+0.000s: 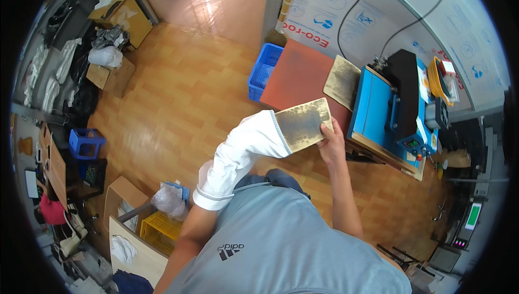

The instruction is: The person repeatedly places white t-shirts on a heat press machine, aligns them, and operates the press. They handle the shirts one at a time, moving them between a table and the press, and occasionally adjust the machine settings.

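Note:
My right hand (333,142) grips the right edge of a flat, worn board (305,123) with a dark middle and yellowish edges, thumb on top. The board's left end sits in the mouth of a white fabric tube, like a garment sleeve (239,142), with grey-trimmed openings. My left forearm (198,223) runs into the other opening of this sleeve. Fabric covers the left hand fully, so its fingers are hidden. Board and sleeve are held in the air before my body, left of a blue and black heat press (373,111).
A red-brown table (302,71) carries a second worn board (342,81) against the press. Beside it stands a blue plastic crate (255,77). A blue stool (86,143), cardboard boxes (111,76) and a yellow crate (160,229) are leftward. Another person (52,209) sits far left.

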A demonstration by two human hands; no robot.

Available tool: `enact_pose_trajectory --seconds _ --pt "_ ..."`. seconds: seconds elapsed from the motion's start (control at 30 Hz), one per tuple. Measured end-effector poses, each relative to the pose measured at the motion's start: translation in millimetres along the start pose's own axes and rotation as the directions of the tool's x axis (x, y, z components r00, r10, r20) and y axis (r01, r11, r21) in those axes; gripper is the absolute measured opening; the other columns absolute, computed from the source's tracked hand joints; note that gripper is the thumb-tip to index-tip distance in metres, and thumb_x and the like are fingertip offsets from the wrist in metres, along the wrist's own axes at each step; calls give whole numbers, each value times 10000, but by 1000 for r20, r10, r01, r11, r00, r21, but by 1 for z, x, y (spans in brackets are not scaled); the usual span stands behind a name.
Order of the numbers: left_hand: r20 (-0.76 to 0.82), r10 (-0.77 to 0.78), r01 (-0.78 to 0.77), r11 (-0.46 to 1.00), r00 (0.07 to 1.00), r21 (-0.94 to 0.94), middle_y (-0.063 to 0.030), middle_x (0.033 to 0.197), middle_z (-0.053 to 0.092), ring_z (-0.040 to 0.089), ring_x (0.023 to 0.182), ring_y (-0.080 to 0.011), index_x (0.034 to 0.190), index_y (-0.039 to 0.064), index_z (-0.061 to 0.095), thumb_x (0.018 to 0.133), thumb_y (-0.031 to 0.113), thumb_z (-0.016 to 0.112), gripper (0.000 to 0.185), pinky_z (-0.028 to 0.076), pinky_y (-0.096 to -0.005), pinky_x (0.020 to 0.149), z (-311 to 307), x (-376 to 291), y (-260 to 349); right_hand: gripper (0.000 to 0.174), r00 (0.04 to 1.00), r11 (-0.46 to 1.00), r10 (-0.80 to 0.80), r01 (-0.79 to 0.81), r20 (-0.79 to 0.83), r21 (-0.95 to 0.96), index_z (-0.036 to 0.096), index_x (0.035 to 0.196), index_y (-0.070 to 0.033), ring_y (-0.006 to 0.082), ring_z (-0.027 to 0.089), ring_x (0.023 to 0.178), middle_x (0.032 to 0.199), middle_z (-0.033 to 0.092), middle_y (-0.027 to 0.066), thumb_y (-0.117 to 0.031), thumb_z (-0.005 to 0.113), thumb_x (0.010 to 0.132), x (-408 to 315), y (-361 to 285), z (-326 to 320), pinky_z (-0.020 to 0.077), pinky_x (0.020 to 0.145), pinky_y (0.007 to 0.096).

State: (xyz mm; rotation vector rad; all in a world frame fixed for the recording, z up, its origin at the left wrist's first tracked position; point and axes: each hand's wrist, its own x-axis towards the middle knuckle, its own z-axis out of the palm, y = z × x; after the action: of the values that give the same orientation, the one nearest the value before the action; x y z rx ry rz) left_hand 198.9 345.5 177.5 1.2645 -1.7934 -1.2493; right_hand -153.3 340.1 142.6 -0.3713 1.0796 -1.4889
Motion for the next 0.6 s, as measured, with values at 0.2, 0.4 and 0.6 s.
enact_pose_trajectory --seconds 0.2,0.4,0.6 --pt "-84 -54 47 996 995 -81 -149 1275 770 730 1188 -324 1297 56 727 1041 188 645 300 569 -391 1012 -12 14 -29 352 993 998 67 -69 94 11 539 1433 -60 245 749 1187 1314 719 114 -41 612 1088 49 3 7 678 973 439" --pt "77 -226 239 900 971 -365 -211 1645 481 490 1518 -274 1616 -59 370 1140 463 357 706 394 -382 1258 -12 11 -43 380 981 989 147 -147 130 -13 535 1464 -54 231 760 1151 1303 728 111 -39 604 1090 84 15 10 674 960 407" --pt "49 -210 205 839 977 -505 -206 1671 465 474 1534 -260 1651 -69 333 1137 467 364 744 388 -378 1267 9 37 -16 360 929 952 294 -264 224 -155 536 1447 -55 248 748 1167 1315 715 116 -33 603 1094 122 3 23 665 976 451"
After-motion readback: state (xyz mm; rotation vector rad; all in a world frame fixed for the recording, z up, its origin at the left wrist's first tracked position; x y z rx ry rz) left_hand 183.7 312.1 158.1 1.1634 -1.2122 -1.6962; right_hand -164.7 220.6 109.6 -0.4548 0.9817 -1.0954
